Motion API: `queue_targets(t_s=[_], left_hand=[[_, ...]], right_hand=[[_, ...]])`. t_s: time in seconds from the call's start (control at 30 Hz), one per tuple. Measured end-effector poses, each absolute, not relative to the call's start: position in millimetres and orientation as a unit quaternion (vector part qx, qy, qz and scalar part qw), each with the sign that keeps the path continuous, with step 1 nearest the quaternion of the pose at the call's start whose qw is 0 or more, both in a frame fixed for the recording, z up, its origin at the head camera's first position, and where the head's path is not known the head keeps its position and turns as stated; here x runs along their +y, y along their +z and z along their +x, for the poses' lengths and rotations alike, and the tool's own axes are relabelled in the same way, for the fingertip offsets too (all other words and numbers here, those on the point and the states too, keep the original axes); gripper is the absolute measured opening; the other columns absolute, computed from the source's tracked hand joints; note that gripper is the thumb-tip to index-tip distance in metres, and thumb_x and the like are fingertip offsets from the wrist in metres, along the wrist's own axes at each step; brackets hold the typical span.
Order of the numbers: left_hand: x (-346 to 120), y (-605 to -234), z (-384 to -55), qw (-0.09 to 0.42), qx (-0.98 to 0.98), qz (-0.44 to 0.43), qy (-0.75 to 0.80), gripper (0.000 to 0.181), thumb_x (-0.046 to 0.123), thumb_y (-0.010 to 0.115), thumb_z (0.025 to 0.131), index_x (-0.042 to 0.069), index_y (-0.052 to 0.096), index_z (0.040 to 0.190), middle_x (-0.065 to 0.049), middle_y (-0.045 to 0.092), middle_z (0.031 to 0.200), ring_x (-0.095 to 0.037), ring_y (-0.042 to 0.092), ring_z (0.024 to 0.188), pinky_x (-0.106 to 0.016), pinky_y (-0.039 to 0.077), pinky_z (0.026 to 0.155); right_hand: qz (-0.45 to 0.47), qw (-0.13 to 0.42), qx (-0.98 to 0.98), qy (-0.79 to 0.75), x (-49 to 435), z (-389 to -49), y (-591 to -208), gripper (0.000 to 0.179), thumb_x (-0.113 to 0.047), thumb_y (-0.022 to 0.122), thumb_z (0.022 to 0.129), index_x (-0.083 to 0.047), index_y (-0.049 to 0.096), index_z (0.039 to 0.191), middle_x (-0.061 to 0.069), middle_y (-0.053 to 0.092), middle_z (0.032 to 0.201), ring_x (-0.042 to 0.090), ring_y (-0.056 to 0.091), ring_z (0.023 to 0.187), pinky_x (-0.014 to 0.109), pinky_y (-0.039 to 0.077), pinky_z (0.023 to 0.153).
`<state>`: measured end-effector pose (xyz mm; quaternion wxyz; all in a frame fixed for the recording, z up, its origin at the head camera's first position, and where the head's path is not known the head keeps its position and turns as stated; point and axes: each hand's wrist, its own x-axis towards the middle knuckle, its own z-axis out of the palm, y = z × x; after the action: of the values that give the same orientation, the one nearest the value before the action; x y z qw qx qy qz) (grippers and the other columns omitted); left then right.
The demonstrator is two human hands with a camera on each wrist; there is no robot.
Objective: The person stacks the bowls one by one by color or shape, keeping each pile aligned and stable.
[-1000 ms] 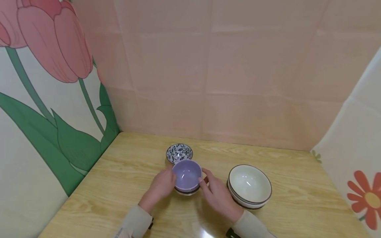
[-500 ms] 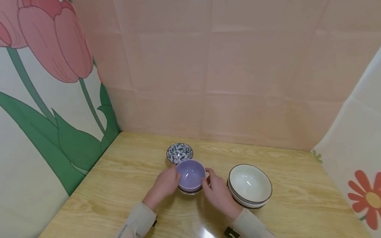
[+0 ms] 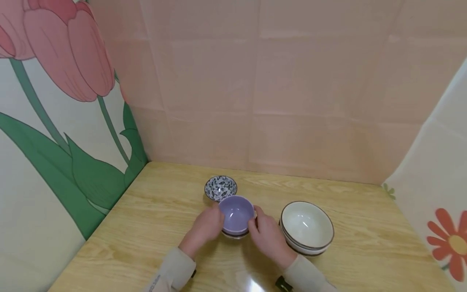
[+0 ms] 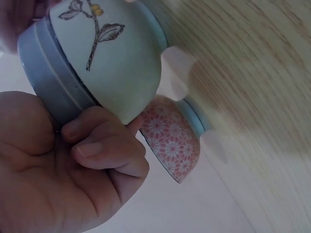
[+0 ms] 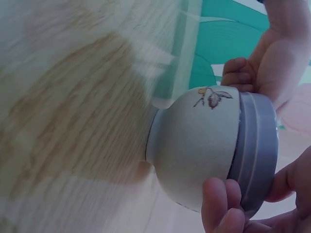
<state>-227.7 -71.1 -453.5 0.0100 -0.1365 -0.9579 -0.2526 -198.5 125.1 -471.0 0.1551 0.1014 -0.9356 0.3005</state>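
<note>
A purple bowl [image 3: 237, 214] sits nested in a white bowl with a leaf-sprig pattern [image 4: 114, 58], whose foot is down at the wooden table in the right wrist view. My left hand [image 3: 205, 227] grips the purple bowl's left side, thumb at the rim and fingers curled low against the stack. From the other side my right hand [image 3: 268, 237] holds it, with the thumb at the rim and fingertips along the outer wall. Just behind stands a small bowl with a dark floral inside [image 3: 220, 187]; its outside is pink-patterned in the left wrist view.
To the right of my right hand stands a stack of larger white bowls [image 3: 306, 225] with dark rims. The wooden table [image 3: 164, 194] meets a pink cloth backdrop [image 3: 292, 101] behind, with flower-printed cloths at the left and right.
The purple bowl and the white bowl under it have shifted slightly right, both hands with them. My right thumb and fingers have closed in on the rim. The other bowls stay put.
</note>
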Motion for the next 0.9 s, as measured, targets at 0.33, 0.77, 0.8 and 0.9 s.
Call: queue_targets(t_s=[0.33,0.77,0.8,0.9], left_hand=[[-64.0,-454.3,-227.8,-0.007,-0.966,-0.122,-0.229,0.051,0.016,0.047,0.101,-0.025,0.040,0.131,-0.030,0.064,0.091,-0.035,0.064,0.073,-0.044,0.057,0.065],[-67.5,-447.5,-230.1,-0.043,-0.967,-0.126,-0.218,0.051,0.016,0.044,0.102,-0.023,0.036,0.133,-0.021,0.062,0.080,-0.025,0.057,0.061,-0.038,0.052,0.055],[-67.0,-447.5,-230.4,-0.044,-0.967,-0.124,-0.217,0.051,0.016,0.044,0.102,-0.023,0.036,0.134,-0.021,0.063,0.081,-0.025,0.057,0.061,-0.038,0.052,0.056],[-65.5,-447.3,-230.9,-0.047,-0.968,-0.117,-0.217,0.052,0.017,0.045,0.102,-0.023,0.036,0.135,-0.022,0.063,0.083,-0.025,0.058,0.062,-0.039,0.052,0.057]], right_hand=[[0.094,0.188,-0.943,0.258,124.6,-200.4,-476.6,0.042,-0.017,0.057,0.094,0.006,0.059,0.129,0.013,0.069,0.080,0.027,0.066,0.071,0.046,0.054,0.061],[0.098,0.178,-0.945,0.256,120.5,-204.5,-473.9,0.045,-0.016,0.058,0.092,0.011,0.057,0.128,0.022,0.069,0.087,0.024,0.063,0.067,0.043,0.053,0.055],[0.098,0.173,-0.946,0.257,120.5,-204.9,-473.1,0.046,-0.016,0.058,0.092,0.012,0.056,0.129,0.022,0.069,0.088,0.024,0.062,0.067,0.042,0.053,0.055],[0.097,0.161,-0.948,0.257,120.0,-206.3,-470.9,0.047,-0.017,0.057,0.092,0.014,0.054,0.128,0.021,0.068,0.086,0.021,0.060,0.065,0.039,0.052,0.054]])
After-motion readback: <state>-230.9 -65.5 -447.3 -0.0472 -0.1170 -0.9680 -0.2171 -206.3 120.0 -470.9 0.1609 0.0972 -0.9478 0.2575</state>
